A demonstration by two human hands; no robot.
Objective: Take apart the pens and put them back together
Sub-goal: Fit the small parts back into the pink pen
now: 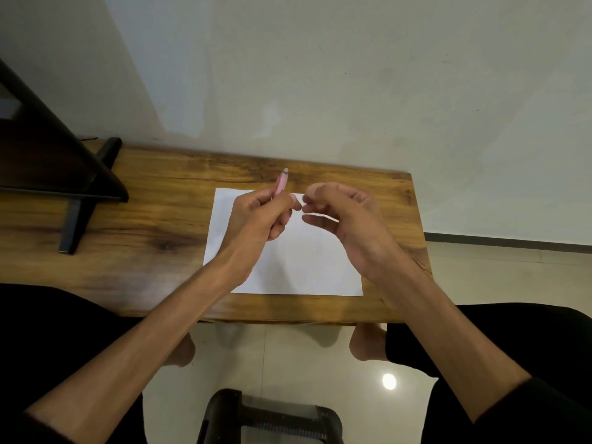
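My left hand (pixel 259 216) grips a pink pen barrel (pixel 281 182) above a white sheet of paper (pixel 298 267); the barrel's pale tip sticks up and away past my fingers. My right hand (pixel 346 219) is close beside it, its thumb and forefinger pinching a small pale part that is too blurred to name. A thin white piece (pixel 322 216), perhaps the refill, runs across under the right fingers. The fingertips of both hands nearly meet over the paper's far edge.
The paper lies on a wooden table (pixel 144 251) against a pale wall. A dark stand (pixel 73 187) occupies the table's left end. My knees, bare feet and a black stool part (pixel 269 415) sit below the table's near edge.
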